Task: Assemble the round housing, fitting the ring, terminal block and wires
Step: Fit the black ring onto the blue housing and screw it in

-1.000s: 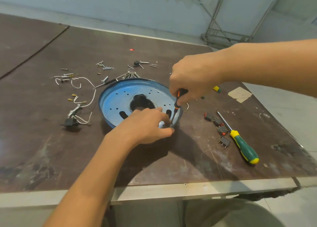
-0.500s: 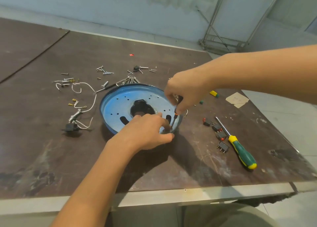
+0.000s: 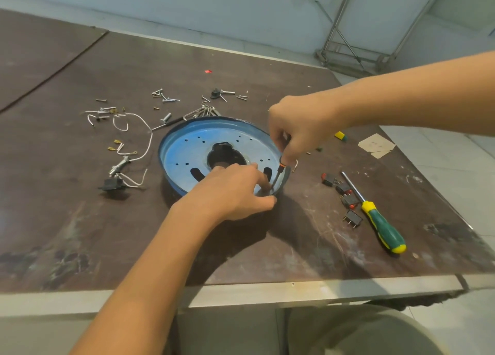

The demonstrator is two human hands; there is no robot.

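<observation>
Fingers (image 3: 288, 151) of the right hand (image 3: 300, 126) grip a small screwdriver (image 3: 278, 171) at the near rim of the round housing (image 3: 187, 151), flat on the tabletop (image 3: 107, 234), where the left hand (image 3: 230, 193) pinches that rim: stiff, light-looking sheet metal, best steadied there.

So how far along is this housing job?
Early. A black part sits centred in the blue housing. The right hand holds a small screwdriver near the rim, which the left hand pinches. White wires, screws and black switches lie loose on the table.
</observation>
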